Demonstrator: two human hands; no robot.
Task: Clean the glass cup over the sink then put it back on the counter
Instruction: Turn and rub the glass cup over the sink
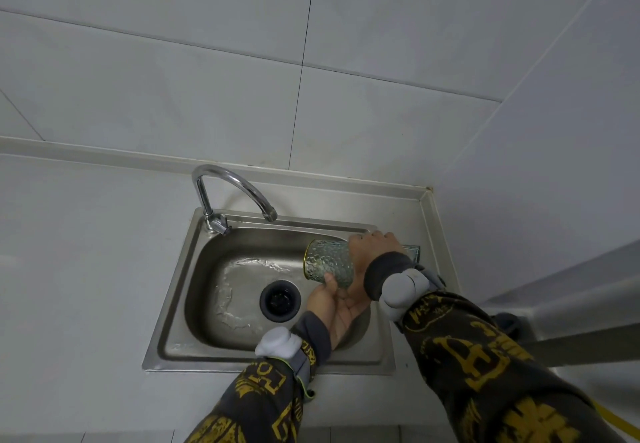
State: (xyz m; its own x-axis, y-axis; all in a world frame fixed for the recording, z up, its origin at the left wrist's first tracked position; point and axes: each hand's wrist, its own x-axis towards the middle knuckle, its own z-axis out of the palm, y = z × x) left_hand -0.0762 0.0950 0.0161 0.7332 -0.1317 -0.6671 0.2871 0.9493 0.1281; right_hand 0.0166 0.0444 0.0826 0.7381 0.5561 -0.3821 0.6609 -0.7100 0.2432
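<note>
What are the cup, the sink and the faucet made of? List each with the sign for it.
Cup: looks like greenish textured glass, see-through with a dimpled pattern and a gold-looking rim; held tilted over the sink by both hands.
Sink: apparently stainless steel, dull brushed grey sheen with water streaks.
Faucet: metal, seemingly chrome-plated, with a bright mirror-like shine.

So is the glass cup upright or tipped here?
Tipped: the glass cup lies sideways over the sink, gold rim facing left, held by both hands.

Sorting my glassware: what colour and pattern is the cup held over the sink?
Teal-green glass cup with a hammered, pebbled texture and a gold rim, seen in the head view.
</note>
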